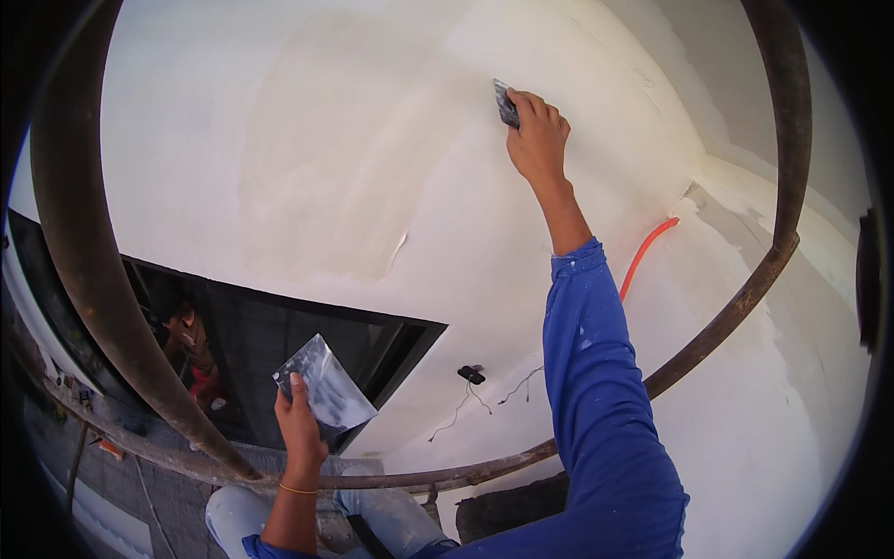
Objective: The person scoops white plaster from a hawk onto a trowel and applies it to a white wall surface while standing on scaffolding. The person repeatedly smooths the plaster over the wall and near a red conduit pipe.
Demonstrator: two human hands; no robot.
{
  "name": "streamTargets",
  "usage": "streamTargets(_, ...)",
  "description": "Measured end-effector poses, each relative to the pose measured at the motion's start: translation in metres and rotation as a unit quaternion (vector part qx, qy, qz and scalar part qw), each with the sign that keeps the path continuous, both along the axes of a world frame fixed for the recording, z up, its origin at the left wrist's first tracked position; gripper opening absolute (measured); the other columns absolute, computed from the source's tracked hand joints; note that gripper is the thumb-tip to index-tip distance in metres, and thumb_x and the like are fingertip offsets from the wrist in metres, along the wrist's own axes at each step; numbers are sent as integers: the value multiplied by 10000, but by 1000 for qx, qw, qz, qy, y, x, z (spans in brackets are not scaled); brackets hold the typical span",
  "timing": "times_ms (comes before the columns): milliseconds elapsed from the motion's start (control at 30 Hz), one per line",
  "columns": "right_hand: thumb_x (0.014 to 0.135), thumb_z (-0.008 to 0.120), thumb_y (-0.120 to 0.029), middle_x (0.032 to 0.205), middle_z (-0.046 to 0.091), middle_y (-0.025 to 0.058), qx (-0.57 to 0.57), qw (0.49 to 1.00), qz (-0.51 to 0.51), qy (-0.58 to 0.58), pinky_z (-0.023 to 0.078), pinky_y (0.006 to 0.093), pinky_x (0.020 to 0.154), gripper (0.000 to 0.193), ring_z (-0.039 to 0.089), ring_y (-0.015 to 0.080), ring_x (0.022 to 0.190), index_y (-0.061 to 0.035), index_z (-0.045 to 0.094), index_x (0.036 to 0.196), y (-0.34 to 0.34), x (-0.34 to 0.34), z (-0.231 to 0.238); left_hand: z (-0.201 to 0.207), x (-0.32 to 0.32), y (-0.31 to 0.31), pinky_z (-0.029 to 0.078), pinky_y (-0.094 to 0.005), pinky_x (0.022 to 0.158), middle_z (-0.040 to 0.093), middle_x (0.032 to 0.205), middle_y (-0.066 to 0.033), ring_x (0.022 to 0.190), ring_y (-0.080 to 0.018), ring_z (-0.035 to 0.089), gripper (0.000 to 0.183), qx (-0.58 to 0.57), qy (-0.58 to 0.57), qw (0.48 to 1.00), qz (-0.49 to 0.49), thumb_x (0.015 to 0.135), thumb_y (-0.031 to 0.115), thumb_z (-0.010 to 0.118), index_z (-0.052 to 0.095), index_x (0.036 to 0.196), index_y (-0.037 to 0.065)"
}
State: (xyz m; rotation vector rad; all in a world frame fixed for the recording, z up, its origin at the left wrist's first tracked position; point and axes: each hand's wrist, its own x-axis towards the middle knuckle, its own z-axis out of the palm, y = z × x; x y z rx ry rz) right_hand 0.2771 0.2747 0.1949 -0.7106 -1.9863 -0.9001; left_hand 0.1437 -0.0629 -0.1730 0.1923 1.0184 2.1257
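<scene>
My right hand [540, 140] is raised high against the white plastered wall [307, 121], its fingers closed round a small putty knife [506, 102] whose blade lies at the wall. Damp, greyish patches of filler spread to the left of it. Lower down, my left hand [300, 424] grips a wide, flat metal plastering blade [328, 387] smeared with white filler, thumb on its near edge. That blade is held apart from the wall, in front of a dark window. A short raised flake of filler [399, 250] shows on the wall between my hands.
Rusty scaffold pipes [102, 233] curve round me at left, right and below. An orange conduit [644, 253] sticks out of the wall by the right corner. Loose wires hang from a black box [472, 374]. Beyond the dark window opening [279, 326], another person [194, 349] is visible.
</scene>
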Motion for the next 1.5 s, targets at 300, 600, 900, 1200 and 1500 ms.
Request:
streamTargets(300,740,646,12,1384,564,10,-11,998,53,-45,193,604,1192,739,476,254,1279,-145,532,1453,2,-14,-176,-1,0,0,519,-286,839,668,1023,-8,926,-102,629,322,-16,-19,1000,-2,1071,365,573,618,1116,49)
streamTargets(600,872,639,-108,1500,477,-40,9,986,62,-154,233,702,1164,642,433,232,1377,-187,515,1496,21,16,-374,1,4,-2,533,-311,847,677,1046,-28,933,-124,643,363,-32,-26,999,1,1064,385,579,619,1150,35)
streamTargets(900,897,557,5,1453,535,79,-346,919,130,-136,347,548,1139,623,501,304,1312,-172,519,1493,-65,52,-373,-21,-16,-1,568,-364,883,701,1103,-61,990,-185,690,355,-2,-152,981,-118,1081,360,532,620,1216,43)
streamTargets(1200,762,534,128,1546,462,57,-390,770,456,-216,312,473,1199,762,381,317,1451,-205,577,1446,-199,41,-273,7,0,2,606,-388,891,719,1175,-108,1025,-236,727,430,161,-270,914,-258,1069,395,526,594,1313,49)
streamTargets(1500,932,562,14,1445,559,43,-55,993,91,-58,421,442,1043,535,510,258,1320,-103,537,1454,-63,9,-96,1,-22,-9,610,-394,866,722,1133,-69,970,-217,733,424,127,-183,957,-186,1043,414,580,593,1295,73)
